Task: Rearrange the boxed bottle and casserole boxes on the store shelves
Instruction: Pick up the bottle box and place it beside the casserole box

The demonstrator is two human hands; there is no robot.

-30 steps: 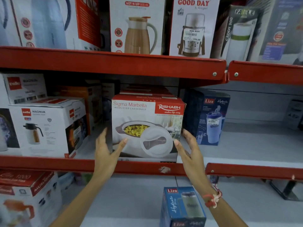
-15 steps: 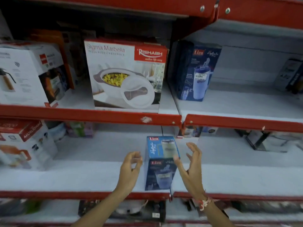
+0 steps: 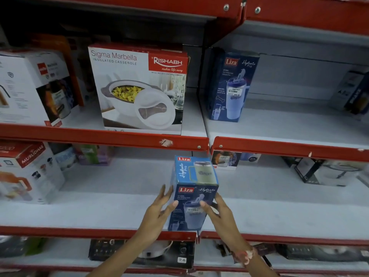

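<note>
Down on the lower shelf (image 3: 99,208), a blue bottle box (image 3: 194,193) stands upright at the front edge, near the seam where two shelf sections meet. Both hands are on it: the left hand (image 3: 159,211) presses its left side with the thumb wrapped onto the front panel, and the right hand (image 3: 218,210) cups the right side, thumb likewise on the front. Neither hand is clenched; together they clasp the box between flat fingers, a hold that suits lifting a tall, light carton without letting it tip. Whether its base is still resting on the shelf or just raised, I cannot tell.

One shelf up, the casserole box (image 3: 139,88) sits at the front lip with its printed face outward, and a matching blue box (image 3: 229,84) stands on the neighbouring section to its right, set further back. My guess is that the held box is meant to join that twin, since like goods are grouped.

Room is generous on that upper right section: bare shelf (image 3: 289,124) stretches to the right of the twin, with only a dark box (image 3: 353,90) at the far end. The red shelf lip (image 3: 279,146) overhangs the held box, so it probably has to come forward first, then up and over that edge. To the left, white boxes (image 3: 32,86) crowd the casserole box, leaving less space there.
</note>
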